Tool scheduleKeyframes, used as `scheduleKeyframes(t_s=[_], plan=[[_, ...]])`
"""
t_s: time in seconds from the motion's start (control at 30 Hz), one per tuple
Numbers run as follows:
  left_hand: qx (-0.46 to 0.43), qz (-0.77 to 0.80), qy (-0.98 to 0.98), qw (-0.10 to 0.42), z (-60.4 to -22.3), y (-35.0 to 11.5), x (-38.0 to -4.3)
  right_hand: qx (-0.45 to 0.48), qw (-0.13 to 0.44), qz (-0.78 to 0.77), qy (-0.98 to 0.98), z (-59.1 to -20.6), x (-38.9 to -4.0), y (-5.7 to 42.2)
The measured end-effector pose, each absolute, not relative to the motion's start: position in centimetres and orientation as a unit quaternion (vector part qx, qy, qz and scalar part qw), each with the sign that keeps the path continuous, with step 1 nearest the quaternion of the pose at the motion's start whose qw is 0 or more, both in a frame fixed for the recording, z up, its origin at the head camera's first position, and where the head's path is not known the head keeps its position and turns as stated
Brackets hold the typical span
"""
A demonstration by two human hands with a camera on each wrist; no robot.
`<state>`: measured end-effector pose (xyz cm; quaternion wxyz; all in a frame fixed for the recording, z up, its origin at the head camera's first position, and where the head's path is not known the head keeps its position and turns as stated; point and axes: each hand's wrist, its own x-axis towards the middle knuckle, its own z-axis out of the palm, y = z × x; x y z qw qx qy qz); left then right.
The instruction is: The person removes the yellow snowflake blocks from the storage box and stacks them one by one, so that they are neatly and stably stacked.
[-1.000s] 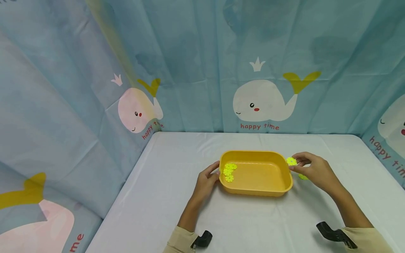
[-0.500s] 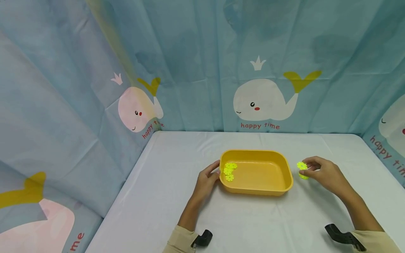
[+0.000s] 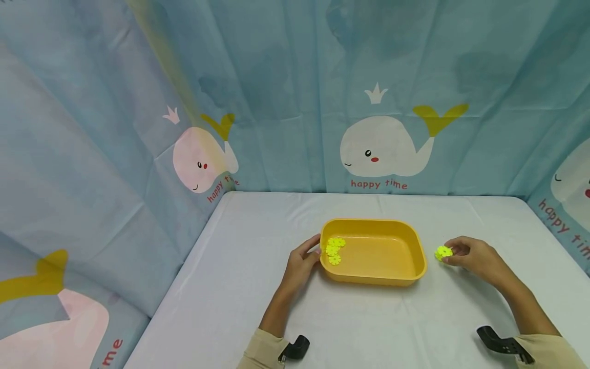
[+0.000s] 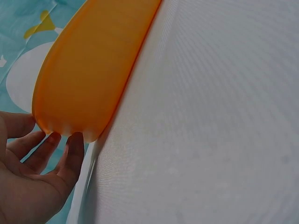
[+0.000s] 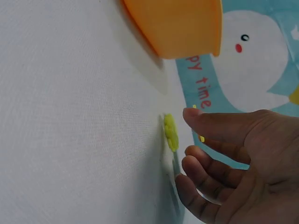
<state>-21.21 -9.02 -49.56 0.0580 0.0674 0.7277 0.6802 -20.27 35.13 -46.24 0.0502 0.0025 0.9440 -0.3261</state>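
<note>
A yellow tray [image 3: 378, 279] stands on the white tabletop with several bright yellow flower-shaped pieces [image 3: 334, 250] at its left end. My left hand [image 3: 298, 264] holds that end; in the left wrist view the fingertips [image 4: 74, 140] rest against the outer wall and another digit meets the rim. To the right of the tray, my right hand [image 3: 477, 259] pinches a flower-shaped piece [image 3: 444, 251] between thumb and index finger. In the right wrist view another flower-shaped piece [image 5: 171, 133] is near the tabletop, just beyond the fingertips, while the pinched one is mostly hidden behind the thumb.
A white cloth [image 3: 258, 225] covers the table. Behind it and to the left hangs a blue curtain [image 3: 286, 102] printed with whales. Black camera mounts [image 3: 297, 348] sit at both sleeves.
My right hand has moved right and down from the tray's right rim to the flower-shaped piece beside it, still pinching one piece. My left hand and the tray stay in place.
</note>
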Motion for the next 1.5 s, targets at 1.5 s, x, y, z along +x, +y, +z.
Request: scheduleKeyframes(t_s=[1.5], plan=[[0.07, 0.671, 0.736, 0.051, -49.8, -9.1, -21.3, 0.006, 0.068, -0.308, 0.949, -47.6, -20.9, 35.5]])
